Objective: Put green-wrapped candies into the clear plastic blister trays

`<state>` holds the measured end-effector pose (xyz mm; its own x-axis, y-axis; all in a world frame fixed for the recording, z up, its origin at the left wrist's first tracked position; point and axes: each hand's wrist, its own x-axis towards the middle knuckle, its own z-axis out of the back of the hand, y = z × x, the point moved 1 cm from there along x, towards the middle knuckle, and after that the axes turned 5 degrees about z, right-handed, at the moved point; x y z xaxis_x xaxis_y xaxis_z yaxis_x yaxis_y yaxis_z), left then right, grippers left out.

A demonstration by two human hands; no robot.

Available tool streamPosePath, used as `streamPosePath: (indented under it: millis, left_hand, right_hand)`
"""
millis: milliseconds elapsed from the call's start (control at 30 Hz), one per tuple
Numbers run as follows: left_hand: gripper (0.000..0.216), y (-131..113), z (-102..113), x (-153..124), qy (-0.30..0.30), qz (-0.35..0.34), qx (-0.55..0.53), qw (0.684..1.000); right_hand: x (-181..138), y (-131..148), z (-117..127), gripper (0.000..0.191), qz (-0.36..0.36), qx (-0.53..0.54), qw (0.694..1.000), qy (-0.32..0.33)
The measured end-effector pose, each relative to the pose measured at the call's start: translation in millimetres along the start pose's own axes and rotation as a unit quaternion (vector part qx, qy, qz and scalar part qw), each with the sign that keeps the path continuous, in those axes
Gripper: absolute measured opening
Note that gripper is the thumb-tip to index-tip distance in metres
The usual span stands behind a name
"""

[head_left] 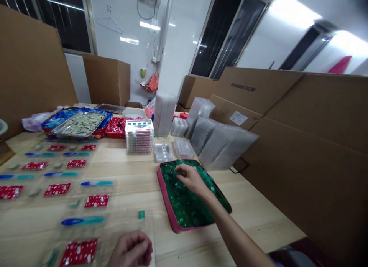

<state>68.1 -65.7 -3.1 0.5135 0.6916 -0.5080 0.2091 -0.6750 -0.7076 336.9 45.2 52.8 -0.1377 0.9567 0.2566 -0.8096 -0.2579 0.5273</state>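
My right hand (192, 179) reaches into a pink tray (168, 200) filled with green wrapped pieces (186, 207), fingers curled down among them; what they grip is hidden. My left hand (132, 249) rests near the front edge with its fingers curled, on a clear plastic tray (126, 224) that holds a small green piece (141, 214). Further clear trays to the left each hold a red packet (97, 200) and a blue-green stick (82, 221).
A stack of filled clear trays (139, 136) stands mid-table, with piles of empty clear trays (224, 144) to its right. Metal trays of sweets (79, 124) and a red tray (119, 126) sit at the back left. Cardboard boxes (310, 144) wall in the table.
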Motion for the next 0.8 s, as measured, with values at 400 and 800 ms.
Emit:
streamPosePath:
  millis: [400,800]
  left_hand:
    - [0.032,-30,-58,25,-0.071,-0.158,-0.055,0.983]
    - [0.022,-10,-48,28,-0.087,-0.181,0.001,0.98]
  right_hand:
    - [-92,87,-40,0.013,-0.054,0.361,0.929,-0.057]
    - [-104,97,-48,0.008,-0.08,0.341,0.936,-0.032]
